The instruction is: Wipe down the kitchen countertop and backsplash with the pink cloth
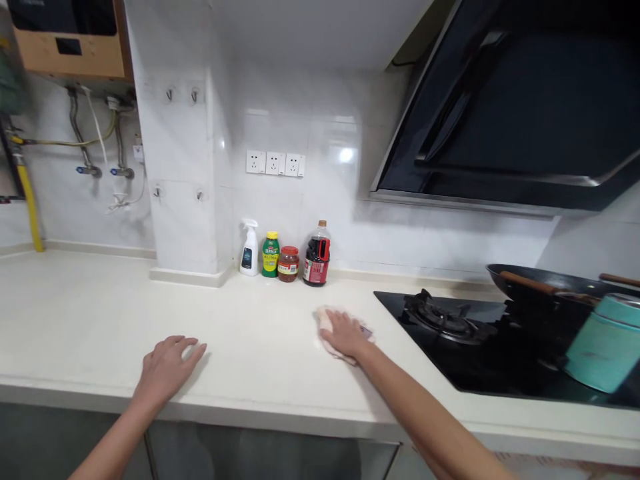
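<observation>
My right hand (346, 333) presses a pale pinkish cloth (333, 348) onto the white countertop (260, 353), left of the gas stove. Its fingers lie over the cloth, which bunches out around them. My left hand (169, 367) is at the front of the counter with nothing in it, thumb apart from the bent fingers. Whether it touches the surface, I cannot tell. Behind the cloth, along the wall, stand a white spray bottle (249, 250), a green bottle with a yellow cap (271, 255), a red-lidded jar (289, 265) and a large bottle of dark sauce (317, 259).
To the right is the black gas stove (443, 357), with a wok (540, 283) and a turquoise canister (605, 343) on it. A dark range hood (515, 113) overhangs it. A white pillar (183, 227) meets the counter at the back left. Wall sockets (275, 163) sit above the bottles.
</observation>
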Available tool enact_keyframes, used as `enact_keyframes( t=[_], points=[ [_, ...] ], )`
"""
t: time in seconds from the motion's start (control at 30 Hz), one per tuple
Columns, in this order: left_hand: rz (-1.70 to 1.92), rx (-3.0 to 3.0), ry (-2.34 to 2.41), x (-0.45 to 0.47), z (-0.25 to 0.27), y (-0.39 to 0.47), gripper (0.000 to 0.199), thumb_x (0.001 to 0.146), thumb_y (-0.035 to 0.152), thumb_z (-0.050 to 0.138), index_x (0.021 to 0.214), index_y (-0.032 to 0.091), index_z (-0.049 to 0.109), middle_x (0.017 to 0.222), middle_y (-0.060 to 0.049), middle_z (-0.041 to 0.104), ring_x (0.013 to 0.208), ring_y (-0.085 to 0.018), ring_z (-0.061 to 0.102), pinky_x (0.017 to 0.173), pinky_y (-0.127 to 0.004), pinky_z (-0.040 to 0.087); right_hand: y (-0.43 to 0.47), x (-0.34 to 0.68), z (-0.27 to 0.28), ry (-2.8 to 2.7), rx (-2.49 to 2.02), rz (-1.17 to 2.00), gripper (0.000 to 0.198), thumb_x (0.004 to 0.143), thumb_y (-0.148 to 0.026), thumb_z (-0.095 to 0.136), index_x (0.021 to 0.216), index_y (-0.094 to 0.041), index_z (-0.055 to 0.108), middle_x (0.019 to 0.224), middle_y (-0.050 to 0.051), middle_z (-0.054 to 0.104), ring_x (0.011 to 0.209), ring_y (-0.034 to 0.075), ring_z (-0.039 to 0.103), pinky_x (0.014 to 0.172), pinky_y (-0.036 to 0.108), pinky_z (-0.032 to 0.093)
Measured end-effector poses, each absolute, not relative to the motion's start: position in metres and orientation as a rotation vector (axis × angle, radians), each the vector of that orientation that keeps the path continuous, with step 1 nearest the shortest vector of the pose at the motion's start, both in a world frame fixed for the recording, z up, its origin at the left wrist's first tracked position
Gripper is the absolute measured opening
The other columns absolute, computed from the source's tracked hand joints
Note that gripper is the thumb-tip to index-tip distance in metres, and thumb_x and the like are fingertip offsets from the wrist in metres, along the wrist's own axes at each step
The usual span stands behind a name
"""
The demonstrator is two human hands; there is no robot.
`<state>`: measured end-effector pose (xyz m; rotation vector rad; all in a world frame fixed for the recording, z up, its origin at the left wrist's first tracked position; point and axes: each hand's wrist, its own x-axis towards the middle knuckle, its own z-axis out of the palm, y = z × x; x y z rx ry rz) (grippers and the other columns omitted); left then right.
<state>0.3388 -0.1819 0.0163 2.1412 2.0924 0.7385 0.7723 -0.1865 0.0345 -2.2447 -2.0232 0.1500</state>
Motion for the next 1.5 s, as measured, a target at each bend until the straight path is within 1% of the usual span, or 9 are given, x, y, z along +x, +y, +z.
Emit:
enact_keyframes(
  t=[0.2,0.4,0.6,0.77,0.97,1.1,1.3,1.37,1.5],
  points=[
    [0.783,2.138,2.107,0.342,0.018,-0.187,0.059,0.092,0.060,0.038,0.127,0.025,0.069,0.152,-0.013,0.054,0.146,-0.031,0.041,0.116,-0.054,0.032,-0.196,0.617,0.039,-2.445,-1.700,0.338,0.083,0.095,-0.075,0.042,0.162,-0.034,0.017,0.169,0.008,0.009,0.154,0.036,0.004,0.122,0.064,0.008],
    [0.676,2.229,2.103,0.338,0.020,-0.189,0.050,0.096,0.046,0.034,0.128,0.032,0.070,0.146,-0.006,0.062,0.142,-0.027,0.047,0.113,-0.050,0.036,-0.251,0.552,0.032,-2.577,-1.168,0.371,0.074,0.097,-0.061,0.047,0.161,-0.031,0.025,0.168,0.012,0.017,0.154,0.036,0.010,0.122,0.066,0.009],
    [0.619,2.205,2.128,0.338,0.023,-0.189,0.055,0.095,0.056,0.033,0.126,0.030,0.071,0.149,-0.009,0.059,0.144,-0.030,0.046,0.115,-0.055,0.033,-0.269,0.647,0.031,-2.376,-1.502,0.346,0.073,0.097,-0.063,0.045,0.160,-0.028,0.030,0.166,0.005,0.024,0.153,0.029,0.019,0.125,0.056,0.013],
    [0.598,2.202,2.139,0.339,0.021,-0.190,0.056,0.095,0.058,0.035,0.129,0.029,0.069,0.151,-0.009,0.056,0.146,-0.030,0.043,0.116,-0.055,0.031,-0.310,0.782,0.016,-2.005,-1.962,0.145,0.075,0.100,-0.058,0.028,0.160,-0.013,0.031,0.164,0.009,0.027,0.153,0.033,0.020,0.125,0.057,0.012],
    [0.576,2.223,2.140,0.341,0.020,-0.191,0.061,0.091,0.060,0.039,0.133,0.025,0.066,0.153,-0.012,0.054,0.146,-0.032,0.041,0.117,-0.056,0.031,-0.396,0.928,-0.059,-1.721,-2.064,-0.394,0.071,0.095,-0.064,0.028,0.139,-0.017,0.058,0.146,0.013,0.055,0.140,0.034,0.044,0.117,0.054,0.034],
    [0.556,2.237,2.132,0.343,0.021,-0.190,0.066,0.089,0.064,0.038,0.133,0.023,0.066,0.153,-0.014,0.053,0.146,-0.034,0.041,0.117,-0.057,0.030,-0.427,0.965,-0.084,-1.562,-2.006,-0.587,0.072,0.091,-0.072,0.035,0.132,-0.018,0.059,0.137,0.015,0.060,0.127,0.038,0.054,0.107,0.059,0.043],
    [0.535,2.247,2.131,0.343,0.022,-0.188,0.072,0.087,0.069,0.037,0.134,0.023,0.065,0.153,-0.015,0.052,0.147,-0.035,0.040,0.116,-0.058,0.031,-0.400,0.880,-0.083,-1.183,-2.035,-0.630,0.074,0.091,-0.068,0.029,0.128,-0.011,0.059,0.135,0.024,0.058,0.134,0.046,0.045,0.116,0.068,0.027],
    [0.530,2.242,2.135,0.343,0.022,-0.187,0.073,0.086,0.070,0.035,0.134,0.023,0.065,0.154,-0.015,0.052,0.147,-0.036,0.039,0.117,-0.059,0.031,-0.380,0.829,-0.093,-1.213,-2.033,-0.568,0.068,0.089,-0.063,0.030,0.131,-0.017,0.059,0.135,0.020,0.058,0.141,0.044,0.038,0.120,0.066,0.021],
    [0.559,2.250,2.120,0.342,0.021,-0.185,0.072,0.086,0.070,0.037,0.132,0.024,0.066,0.153,-0.014,0.053,0.146,-0.038,0.041,0.115,-0.061,0.032,-0.343,0.719,-0.115,-1.492,-2.021,-0.296,0.061,0.081,-0.060,0.053,0.132,-0.027,0.057,0.137,0.016,0.056,0.143,0.051,0.028,0.117,0.078,0.007]
  ],
)
